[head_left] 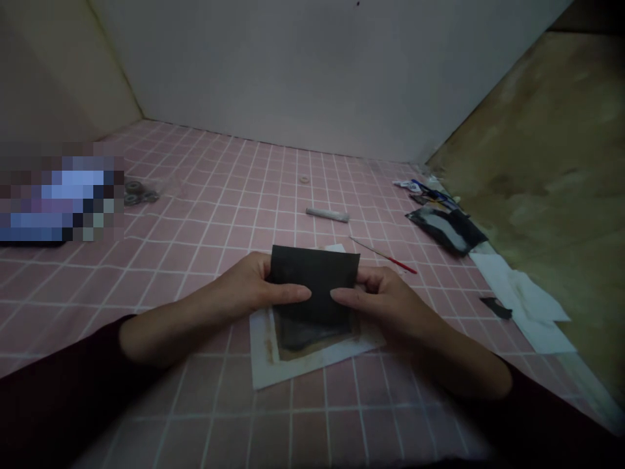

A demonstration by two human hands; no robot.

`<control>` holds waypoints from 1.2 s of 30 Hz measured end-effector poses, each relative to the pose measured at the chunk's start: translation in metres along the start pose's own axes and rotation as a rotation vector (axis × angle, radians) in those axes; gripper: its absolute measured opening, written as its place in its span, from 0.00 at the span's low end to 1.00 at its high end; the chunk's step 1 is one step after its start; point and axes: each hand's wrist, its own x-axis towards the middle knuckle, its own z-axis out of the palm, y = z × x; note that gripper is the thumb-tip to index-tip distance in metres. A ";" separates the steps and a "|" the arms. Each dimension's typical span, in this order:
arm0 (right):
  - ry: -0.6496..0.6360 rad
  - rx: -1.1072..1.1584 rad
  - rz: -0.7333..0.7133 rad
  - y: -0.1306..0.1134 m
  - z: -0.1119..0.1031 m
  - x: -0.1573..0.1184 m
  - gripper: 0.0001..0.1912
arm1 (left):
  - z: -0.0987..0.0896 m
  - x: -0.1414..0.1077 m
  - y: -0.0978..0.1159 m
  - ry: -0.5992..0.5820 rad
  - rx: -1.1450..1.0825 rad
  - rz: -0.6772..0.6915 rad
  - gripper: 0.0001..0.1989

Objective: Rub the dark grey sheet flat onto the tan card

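Observation:
My left hand (263, 281) and my right hand (378, 292) hold a black rectangular sheet (315, 270) between them, one at each side. Both thumbs lie across its near face, while the other fingers are mostly hidden behind it. The sheet is tilted up over a white paper (303, 374) with brown stains. Below the held sheet's lower part, a dark, smudged area with a pale border shows on the paper. Whether that area is a separate piece, I cannot tell.
Beyond the hands lie a grey stick (327, 215), a thin red-handled tool (390, 258) and a small ring (304, 180). A black pouch (446, 229), white papers (532, 306) and a black scrap (497, 307) are at right. Small round parts (139, 192) sit at left by a blurred-out screen.

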 end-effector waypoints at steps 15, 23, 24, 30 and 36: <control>-0.092 0.187 0.072 -0.003 -0.002 -0.004 0.09 | -0.004 0.000 0.003 -0.050 -0.016 -0.044 0.03; -0.073 0.151 0.085 -0.002 -0.002 -0.002 0.13 | -0.004 0.000 0.004 -0.091 -0.035 -0.032 0.03; -0.070 0.143 0.077 -0.001 -0.001 -0.001 0.14 | -0.004 0.001 0.003 -0.087 -0.026 -0.034 0.03; 0.064 -0.149 -0.221 -0.010 0.000 -0.008 0.11 | -0.003 0.000 0.001 -0.066 -0.003 0.000 0.11; 0.178 -1.057 -0.874 -0.026 -0.007 -0.026 0.14 | -0.004 0.001 0.000 0.020 -0.034 -0.004 0.38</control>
